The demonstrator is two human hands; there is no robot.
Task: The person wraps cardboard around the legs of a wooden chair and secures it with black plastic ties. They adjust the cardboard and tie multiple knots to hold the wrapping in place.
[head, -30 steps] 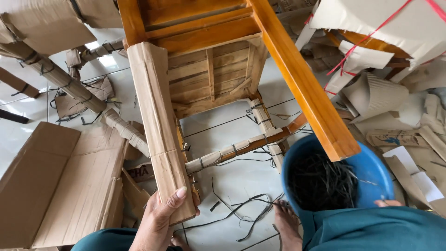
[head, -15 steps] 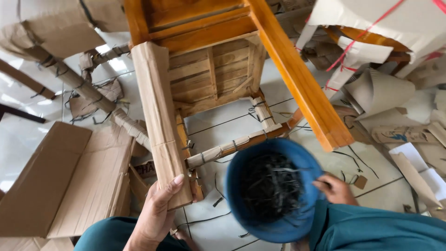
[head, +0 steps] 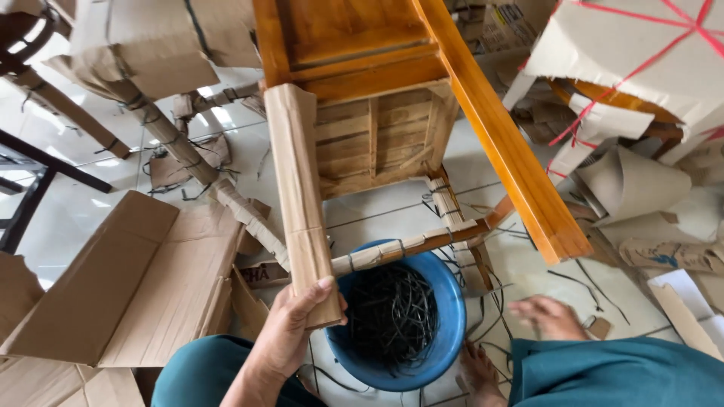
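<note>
The left hand (head: 290, 332) is closed around the end of a chair leg (head: 300, 196) wrapped in brown cardboard, with the thumb on the front side and the fingers behind it. The leg belongs to a wooden chair (head: 392, 90) that is turned over, legs toward the camera. The right hand (head: 547, 316) is blurred; it is open and flat with spread fingers, holding nothing, low over the floor (head: 377, 215). A blue basin (head: 445, 301) full of black straps (head: 388, 313) stands on the floor between the hands, just beside the left hand and under a wrapped crossbar (head: 407, 247). Flat cardboard (head: 136, 286) lies at the left, and more loose straps lie on the floor near the right hand
</note>
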